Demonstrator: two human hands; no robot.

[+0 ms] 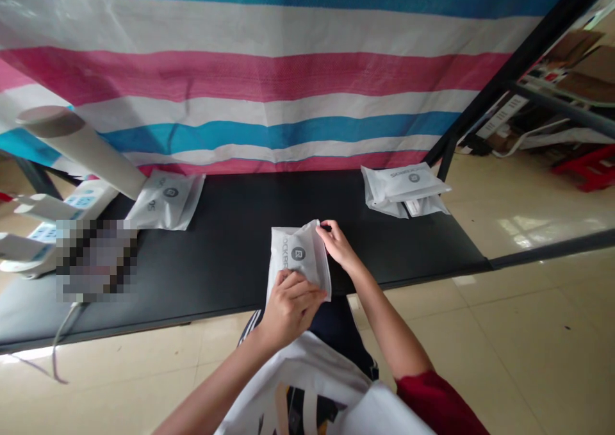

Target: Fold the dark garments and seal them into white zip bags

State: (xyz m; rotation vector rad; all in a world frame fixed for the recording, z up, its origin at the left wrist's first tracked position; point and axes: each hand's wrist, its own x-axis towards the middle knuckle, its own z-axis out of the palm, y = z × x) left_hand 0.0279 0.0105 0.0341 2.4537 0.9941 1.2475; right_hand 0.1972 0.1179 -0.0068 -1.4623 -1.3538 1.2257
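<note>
1. Holding a frosted white plastic pouch (298,255) with a round grey logo, both hands work over the near edge of a black table (230,230), with the pouch at the centre of the view.
2. The left hand (291,307) is closed over the pouch's lower part, its fingers curled across the front.
3. The right hand (339,246) is narrowed to a pinch at the pouch's upper corner. A red sleeve (432,403) shows on that arm.
4. The pouch looks light, soft and slick, so it would probably flex and slide; its edges and corners seem the surest places to grip.
5. Taking the pouch as the clock's centre, a similar pouch (166,199) lies at ten o'clock, with a cardboard tube (81,150) leaning just beside it. A stack of pouches (406,188) sits at two o'clock, and a striped tarpaulin (240,76) hangs at twelve. A blurred patch (96,262) at nine o'clock hides what lies there.
</note>
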